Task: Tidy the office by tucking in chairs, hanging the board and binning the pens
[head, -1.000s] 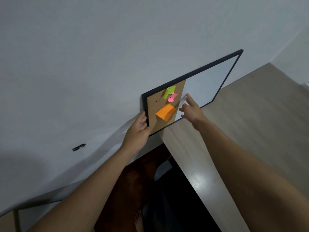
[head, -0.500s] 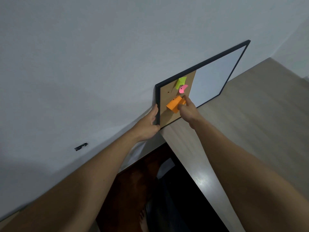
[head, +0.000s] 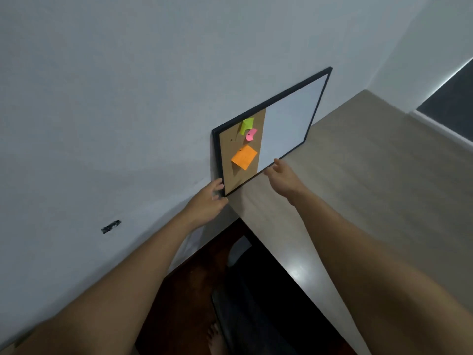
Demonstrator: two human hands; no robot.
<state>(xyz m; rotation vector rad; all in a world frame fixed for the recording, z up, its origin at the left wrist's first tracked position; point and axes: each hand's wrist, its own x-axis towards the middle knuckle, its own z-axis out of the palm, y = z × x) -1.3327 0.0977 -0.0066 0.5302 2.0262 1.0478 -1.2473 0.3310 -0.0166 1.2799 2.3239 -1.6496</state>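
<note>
- Board [head: 289,119]: black-framed, part cork and part whiteboard, flat against the grey wall [head: 128,98] above the far edge of the bench [head: 358,188]. Its lower left corner sits at the corner of the bench; whether the frame rests on the benchtop or is lifted off it cannot be told.
- Cork panel on the left side of the board carries three notes: a green note [head: 247,125] at the top, a pink note [head: 251,134] just beside and below it, an orange note [head: 244,157] lower down. One small dark pin [head: 231,140] to the left of the notes.
- Left hand [head: 206,201]: fingers curled round the lower left corner of the frame, thumb on the front edge. Holding the board.
- Right hand [head: 282,172]: fingers loosely spread and extended, fingertips at the bottom edge of the frame, near the join of cork and whiteboard. Actual contact with the frame cannot be told; not closed on anything.
- Both forearms bare, reaching forward from the lower edge of the view.
- Dark mark [head: 110,226] on the wall, well to the left of the board and lower.
- Below the bench edge: dark reddish floor [head: 184,290], a dark object under the bench, one bare foot [head: 213,339] at the bottom of the view.
</note>
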